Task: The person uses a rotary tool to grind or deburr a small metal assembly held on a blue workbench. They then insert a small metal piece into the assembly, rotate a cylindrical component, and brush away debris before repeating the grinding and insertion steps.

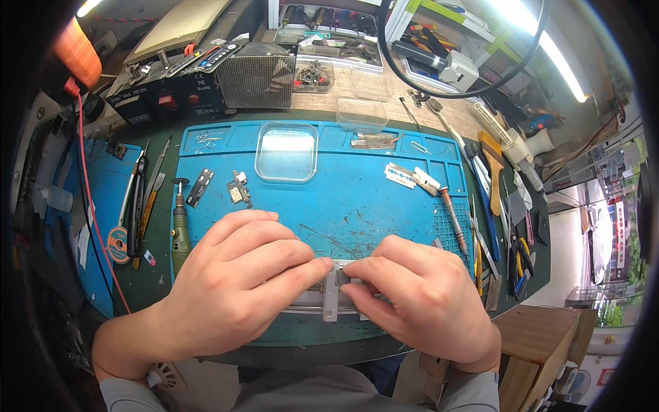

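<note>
While the left hand (237,283) and right hand (427,295) curl at a clamp (331,301), grip unclear, apparent adjustment calls next for steadiness.

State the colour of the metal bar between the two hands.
Silver-grey: the metal bar shows in the head view.

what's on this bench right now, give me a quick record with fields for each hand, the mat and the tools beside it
left hand: fingertips at a silver metal fixture; thumb hidden, grip unclear
right hand: thumb and index finger at the fixture's right side
work surface: blue mat
on mat, far side: clear plastic box
on mat, left: dark narrow part, small metallic part
on mat, right: razor blade
left of mat: black-handled cutter
right of mat: wooden-handled brush
</note>
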Available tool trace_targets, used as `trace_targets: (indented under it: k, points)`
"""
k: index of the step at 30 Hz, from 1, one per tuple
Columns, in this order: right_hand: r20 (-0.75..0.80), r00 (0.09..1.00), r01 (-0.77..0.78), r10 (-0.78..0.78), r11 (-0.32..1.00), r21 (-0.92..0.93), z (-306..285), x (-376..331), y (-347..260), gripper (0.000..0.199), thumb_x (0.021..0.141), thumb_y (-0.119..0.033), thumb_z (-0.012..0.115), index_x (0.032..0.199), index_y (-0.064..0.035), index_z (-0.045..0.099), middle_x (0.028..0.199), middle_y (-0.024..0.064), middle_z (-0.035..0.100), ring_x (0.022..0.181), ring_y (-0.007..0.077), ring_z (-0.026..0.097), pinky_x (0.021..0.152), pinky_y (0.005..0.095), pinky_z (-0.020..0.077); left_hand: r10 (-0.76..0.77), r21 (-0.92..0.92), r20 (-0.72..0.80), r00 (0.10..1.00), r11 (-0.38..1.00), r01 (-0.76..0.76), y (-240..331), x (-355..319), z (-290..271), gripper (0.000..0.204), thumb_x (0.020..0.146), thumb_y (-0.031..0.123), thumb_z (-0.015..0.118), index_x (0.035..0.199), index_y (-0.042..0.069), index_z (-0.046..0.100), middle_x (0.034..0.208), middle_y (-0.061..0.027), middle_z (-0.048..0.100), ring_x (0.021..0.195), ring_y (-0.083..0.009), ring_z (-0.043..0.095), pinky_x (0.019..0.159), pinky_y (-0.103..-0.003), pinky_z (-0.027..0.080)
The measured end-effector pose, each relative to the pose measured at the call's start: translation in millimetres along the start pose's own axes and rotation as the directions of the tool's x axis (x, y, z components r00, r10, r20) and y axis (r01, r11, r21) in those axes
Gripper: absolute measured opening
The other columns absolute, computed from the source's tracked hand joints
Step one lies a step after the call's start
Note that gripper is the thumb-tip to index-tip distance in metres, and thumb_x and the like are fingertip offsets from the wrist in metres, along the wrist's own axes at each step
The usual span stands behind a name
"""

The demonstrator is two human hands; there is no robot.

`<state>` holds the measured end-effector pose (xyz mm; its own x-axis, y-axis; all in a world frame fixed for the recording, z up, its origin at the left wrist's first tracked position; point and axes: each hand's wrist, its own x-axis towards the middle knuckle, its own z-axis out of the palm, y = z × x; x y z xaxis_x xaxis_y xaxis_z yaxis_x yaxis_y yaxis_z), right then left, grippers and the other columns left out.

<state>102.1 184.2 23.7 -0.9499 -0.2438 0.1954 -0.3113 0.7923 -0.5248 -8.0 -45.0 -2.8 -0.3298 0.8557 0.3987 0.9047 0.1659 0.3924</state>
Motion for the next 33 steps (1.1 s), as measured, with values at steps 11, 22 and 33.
trace_targets:
  k: [11,22,33]
  points:
    - [-0.033,0.999,-0.037,0.037,0.999,0.003,1.0,1.2,-0.6,0.020,0.083,-0.008,0.087,0.099,-0.0054,0.076,0.084,0.0072,0.065,0.070,0.0267,0.068,0.060,0.0384,0.0535,0.029,-0.034,0.009,1.000,0.999,-0.029,1.4,1.4,-0.8,0.041,0.078,0.001,0.075,0.118,0.008,0.079,0.107,-0.0049,0.072,0.104,-0.0253,0.068,0.099,-0.048,0.055]
    - [-0.040,0.999,-0.030,0.030,0.999,0.015,1.2,1.0,0.3,0.018,0.084,-0.007,0.086,0.098,-0.0056,0.075,0.083,0.0073,0.065,0.070,0.0272,0.068,0.061,0.0387,0.0536,0.077,-0.040,-0.002,0.997,0.996,-0.077,1.3,2.8,-1.3,0.036,0.079,0.007,0.078,0.115,0.011,0.081,0.106,-0.0039,0.071,0.103,-0.0252,0.067,0.096,-0.045,0.056]
    - [-0.005,1.000,-0.004,0.004,1.000,0.017,0.6,-0.5,2.1,0.015,0.094,-0.012,0.076,0.093,-0.0042,0.063,0.086,0.0102,0.055,0.076,0.0301,0.066,0.066,0.0427,0.0553,0.071,0.017,0.040,0.997,0.997,-0.072,4.6,3.6,-1.5,0.036,0.079,0.009,0.078,0.114,0.011,0.082,0.107,-0.0032,0.071,0.105,-0.0248,0.067,0.094,-0.043,0.057]
